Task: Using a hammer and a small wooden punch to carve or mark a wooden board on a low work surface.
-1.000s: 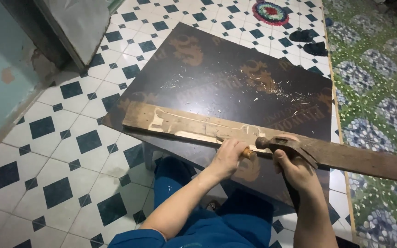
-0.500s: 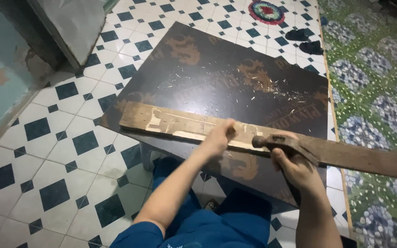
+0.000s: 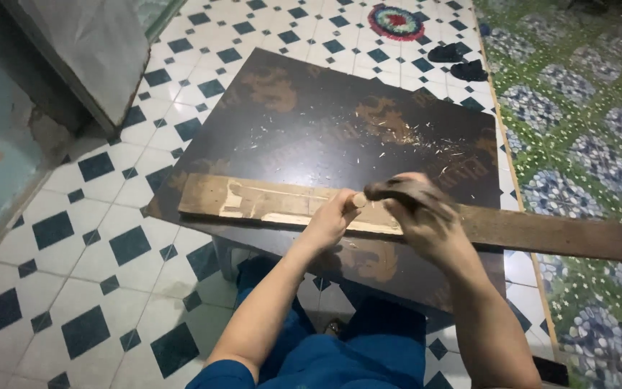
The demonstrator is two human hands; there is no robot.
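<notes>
A long worn wooden plank point(image 3: 268, 204) lies across a dark brown board point(image 3: 304, 115) that serves as a low table top. My left hand point(image 3: 331, 222) rests on the plank, curled around a small thing with a round pale end point(image 3: 358, 199); what it is I cannot tell. My right hand point(image 3: 433, 225) is just to its right on the plank, gripping a dark, motion-blurred tool point(image 3: 396, 189) whose head almost touches the pale end. Pale wood chips point(image 3: 426, 148) are scattered on the board behind the hands.
The board sits over a white and dark blue tiled floor point(image 3: 73, 230). A green patterned floor point(image 3: 584, 122) lies to the right, a grey slab point(image 3: 91, 50) leans at the upper left, and a round mat point(image 3: 396, 21) and dark footwear point(image 3: 458, 61) lie far back. My blue-clad legs point(image 3: 354, 353) are below.
My left hand went from lying on the plank to a curled grip on the small pale-ended thing. My right hand swung the dark tool left, up against it.
</notes>
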